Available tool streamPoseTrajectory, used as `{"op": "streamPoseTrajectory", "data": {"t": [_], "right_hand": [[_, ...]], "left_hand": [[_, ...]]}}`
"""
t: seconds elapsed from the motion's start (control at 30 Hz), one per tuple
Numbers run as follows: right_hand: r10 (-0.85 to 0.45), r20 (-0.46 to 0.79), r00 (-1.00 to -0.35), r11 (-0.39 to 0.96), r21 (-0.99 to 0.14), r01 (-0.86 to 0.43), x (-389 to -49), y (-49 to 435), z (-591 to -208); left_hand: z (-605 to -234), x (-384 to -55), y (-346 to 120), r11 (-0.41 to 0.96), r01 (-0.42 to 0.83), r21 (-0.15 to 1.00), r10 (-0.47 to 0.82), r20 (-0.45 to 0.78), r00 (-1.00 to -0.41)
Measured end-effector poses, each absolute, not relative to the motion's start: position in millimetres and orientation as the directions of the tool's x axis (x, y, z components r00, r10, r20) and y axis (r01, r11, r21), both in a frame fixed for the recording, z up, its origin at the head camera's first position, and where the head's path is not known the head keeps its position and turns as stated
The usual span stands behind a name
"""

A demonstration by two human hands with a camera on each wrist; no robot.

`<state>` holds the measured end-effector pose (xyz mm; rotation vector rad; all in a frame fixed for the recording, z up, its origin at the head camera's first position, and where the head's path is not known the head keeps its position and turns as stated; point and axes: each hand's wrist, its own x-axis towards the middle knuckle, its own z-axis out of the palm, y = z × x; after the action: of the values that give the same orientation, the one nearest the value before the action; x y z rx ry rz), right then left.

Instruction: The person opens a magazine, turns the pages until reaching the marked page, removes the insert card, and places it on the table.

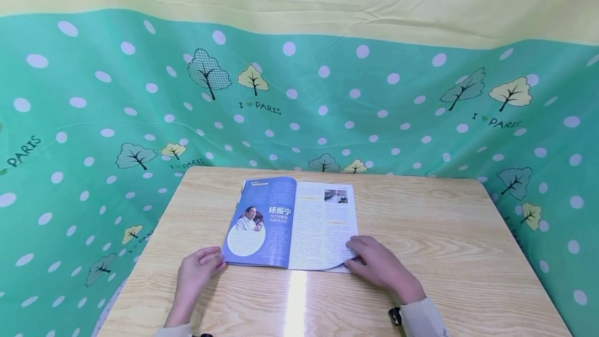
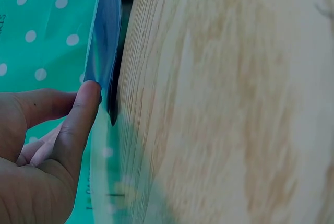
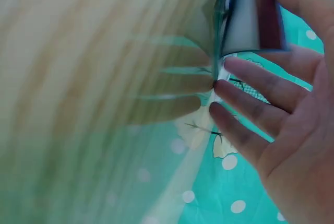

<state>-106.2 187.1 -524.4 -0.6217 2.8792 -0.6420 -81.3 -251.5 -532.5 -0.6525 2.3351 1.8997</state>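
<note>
Both hands on an open glossy paper magazine (image 1: 309,233), blue left page and white right page
It's lying flat-ish on my pale wood-grain table (image 1: 435,212), toward the far edge, green polka-dot fabric (image 1: 337,87) behind. My left hand (image 1: 198,270) has the blue page's lower outer corner pinched between thumb and finger. My right hand (image 1: 380,263) is at the other lower corner, fingers spread apart and pretty straight, thumb against the page edges, and that white corner's curling up a bit.
</note>
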Motion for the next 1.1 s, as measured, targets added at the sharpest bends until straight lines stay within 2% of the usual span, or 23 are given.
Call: {"op": "streamPoseTrajectory", "data": {"t": [0.27,0.47,0.53,0.77,1.1], "right_hand": [[-0.333,0.017,-0.943,0.828,-0.473,-0.301,-108,191,-525],[-0.263,0.052,-0.963,0.849,-0.461,-0.257,-111,194,-529],[-0.224,0.057,-0.973,0.86,-0.459,-0.225,-112,194,-529],[-0.199,0.024,-0.98,0.859,-0.477,-0.186,-114,188,-525],[-0.29,0.108,-0.951,0.822,-0.481,-0.306,-114,174,-520]], "left_hand": [[-535,-81,-252,0.173,-0.365,0.915,-0.27,-0.312,-0.911],[-531,-79,-251,0.453,-0.325,0.83,-0.285,-0.21,-0.935],[-527,-80,-249,0.506,-0.305,0.807,-0.298,-0.168,-0.94],[-515,-89,-228,0.429,-0.227,0.874,-0.28,-0.111,-0.954],[-503,-106,-177,0.26,-0.09,0.962,-0.136,-0.055,-0.989]]}}
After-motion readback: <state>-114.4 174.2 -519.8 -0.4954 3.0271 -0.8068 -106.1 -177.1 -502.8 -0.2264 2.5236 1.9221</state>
